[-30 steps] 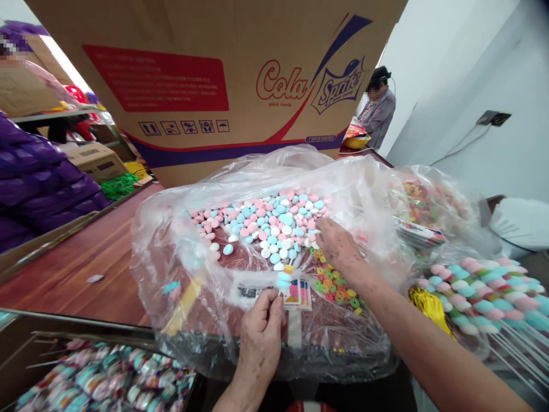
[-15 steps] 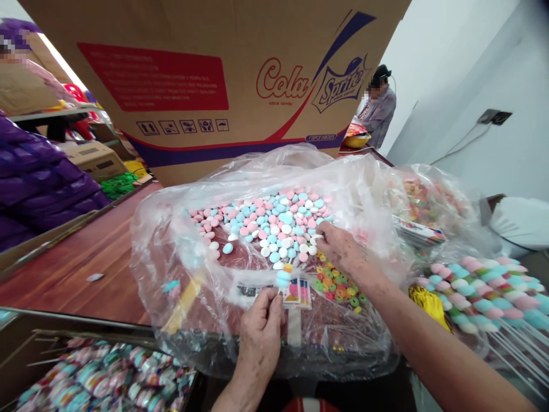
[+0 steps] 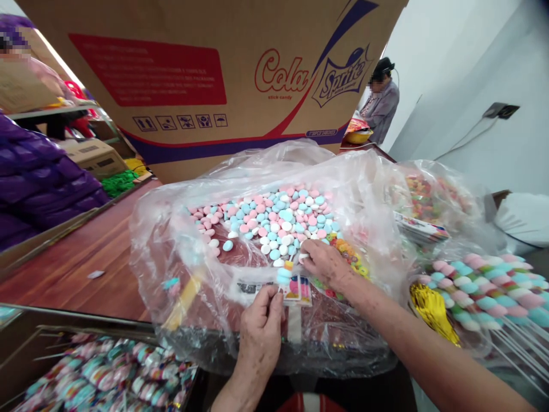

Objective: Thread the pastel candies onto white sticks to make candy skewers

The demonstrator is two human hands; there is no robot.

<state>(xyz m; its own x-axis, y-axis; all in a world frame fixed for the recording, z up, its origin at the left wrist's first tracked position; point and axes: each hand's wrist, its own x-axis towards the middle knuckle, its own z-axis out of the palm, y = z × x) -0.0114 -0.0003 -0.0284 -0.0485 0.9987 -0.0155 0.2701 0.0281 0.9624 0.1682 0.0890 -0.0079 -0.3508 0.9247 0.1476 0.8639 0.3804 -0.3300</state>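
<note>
My left hand (image 3: 261,323) pinches the thin stick of a candy skewer (image 3: 283,276), which carries pale blue, white and yellow-orange pieces near its tip. The skewer stands over printed cards (image 3: 257,288) on a clear plastic bag. My right hand (image 3: 323,263) is closed at the near edge of the candy pile, its fingertips pinched on a white candy, partly hidden by the fingers. The pile of pink, blue and white round candies (image 3: 270,220) spreads over the plastic beyond both hands. Small fruit-coloured ring candies (image 3: 349,256) lie partly under my right hand and forearm.
A large cardboard box (image 3: 240,126) stands behind the plastic bag (image 3: 150,229). Finished candy skewers (image 3: 480,289) and gold twist ties (image 3: 433,312) lie at right. Wrapped candy skewers (image 3: 103,375) fill a box at lower left. A co-worker (image 3: 381,100) is at the far right.
My right hand has moved left and toward me, from the right side of the pile to near the skewer. My left hand stays almost in place with the skewer.
</note>
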